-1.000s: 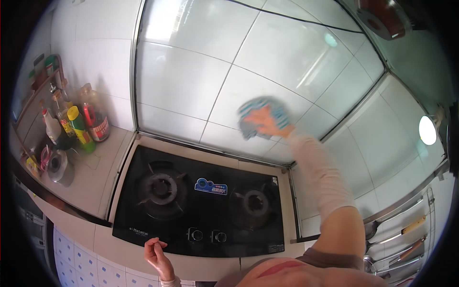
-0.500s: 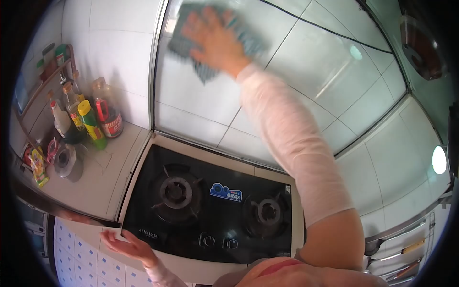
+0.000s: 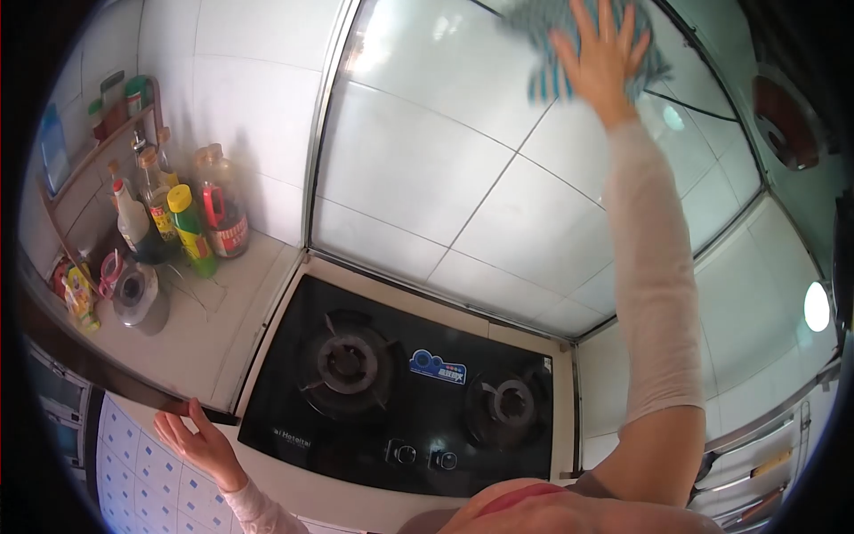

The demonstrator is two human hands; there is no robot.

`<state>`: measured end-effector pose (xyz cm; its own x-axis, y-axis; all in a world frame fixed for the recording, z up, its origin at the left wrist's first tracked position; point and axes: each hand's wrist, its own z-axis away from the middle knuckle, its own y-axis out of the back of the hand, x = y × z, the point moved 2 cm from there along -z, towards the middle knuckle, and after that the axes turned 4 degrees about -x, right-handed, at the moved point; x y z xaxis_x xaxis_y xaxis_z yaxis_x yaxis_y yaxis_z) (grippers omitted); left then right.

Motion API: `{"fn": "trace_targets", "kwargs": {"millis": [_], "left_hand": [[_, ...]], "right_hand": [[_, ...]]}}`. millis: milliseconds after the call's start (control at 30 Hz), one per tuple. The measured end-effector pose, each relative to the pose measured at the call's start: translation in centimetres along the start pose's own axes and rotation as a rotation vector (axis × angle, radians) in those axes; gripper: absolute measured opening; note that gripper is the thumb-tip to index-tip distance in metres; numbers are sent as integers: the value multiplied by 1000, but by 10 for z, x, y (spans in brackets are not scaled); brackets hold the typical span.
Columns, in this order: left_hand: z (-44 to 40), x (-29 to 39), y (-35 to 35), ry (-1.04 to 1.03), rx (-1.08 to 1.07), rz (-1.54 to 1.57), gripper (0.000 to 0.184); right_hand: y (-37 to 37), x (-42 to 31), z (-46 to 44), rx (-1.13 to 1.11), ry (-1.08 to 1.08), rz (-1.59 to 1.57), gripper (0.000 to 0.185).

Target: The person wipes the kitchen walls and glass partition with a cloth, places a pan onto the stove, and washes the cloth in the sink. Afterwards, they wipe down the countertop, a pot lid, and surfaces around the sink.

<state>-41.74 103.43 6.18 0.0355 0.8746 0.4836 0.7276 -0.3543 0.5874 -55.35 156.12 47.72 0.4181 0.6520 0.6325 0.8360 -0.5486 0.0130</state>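
My right hand [image 3: 605,62] lies with spread fingers over a grey-and-blue striped cloth [image 3: 550,80], pressing it flat against the upper part of the clear panel [image 3: 418,169] in front of the tiled wall. The cloth's edges are smeared by motion. At lower left, my left hand [image 3: 203,447] is open with nothing in it, by the front edge of the counter, left of the stove. Below the panel sits the black two-burner gas stove [image 3: 374,445], its left burner [image 3: 347,360] and right burner [image 3: 507,402] both bare.
Several sauce bottles [image 3: 191,236] and a grey lidded pot [image 3: 140,303] stand on the left counter. A small shelf [image 3: 102,142] with jars is above them. A dark cable [image 3: 689,102] crosses the panel's upper right. Utensils [image 3: 743,481] hang at lower right.
My right hand and the cloth have moved right and slightly up across the panel. My left hand has shifted a little left. The whole view has shifted slightly.
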Motion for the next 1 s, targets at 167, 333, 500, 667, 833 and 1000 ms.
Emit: {"fn": "trace_targets", "kwargs": {"millis": [167,333,500,667,833,1000], "left_hand": [[2,-9,-6,5,-8,167,23],[4,-11,-8,31,15,234,23],[4,-11,-11,80,9,368,18],[-7,3,2,-25,-8,250,15],[-9,1,0,-14,-27,315,12],[-7,-2,-4,-16,-10,329,12]], "right_hand": [[-18,-102,-119,-61,-240,-52,75],[-28,-240,-48,-206,152,-350,70],[-28,-366,198,-596,424,-876,62],[-22,-301,346,-1059,85,-1927,44],[4,-123,187,-598,440,-601,68],[-5,-120,41,-73,23,-9,59]]}}
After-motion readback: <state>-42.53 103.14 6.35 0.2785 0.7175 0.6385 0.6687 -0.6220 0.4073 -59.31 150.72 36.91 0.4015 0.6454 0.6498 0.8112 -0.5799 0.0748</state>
